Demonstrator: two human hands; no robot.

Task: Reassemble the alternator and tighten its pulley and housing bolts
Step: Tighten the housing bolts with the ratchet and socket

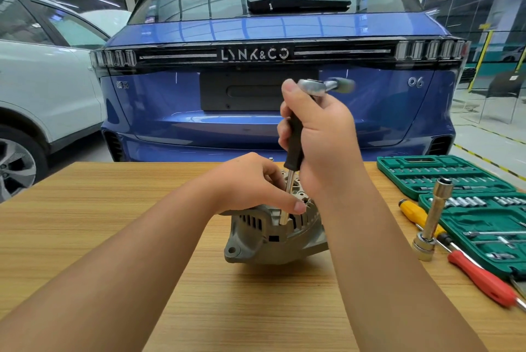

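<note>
A grey metal alternator [256, 240] sits on the wooden table [99, 209], mostly hidden behind my arms. My right hand [321, 135] grips the black handle of an upright driver tool [294, 147]. Its metal shaft runs down into a bolt recess on the alternator housing. A chrome ratchet head [313, 87] sits on top of the driver, blurred at its right end. My left hand [256, 184] rests on top of the alternator, its fingers curled around the driver's shaft near the housing.
An open green socket set case [461, 181] lies at the right. Beside it stand a long socket on an extension [432, 218], a yellow-handled screwdriver [412, 211] and a red-handled screwdriver [481, 280]. A blue car's rear [256, 112] stands just beyond the table, a white car [42, 81] at left.
</note>
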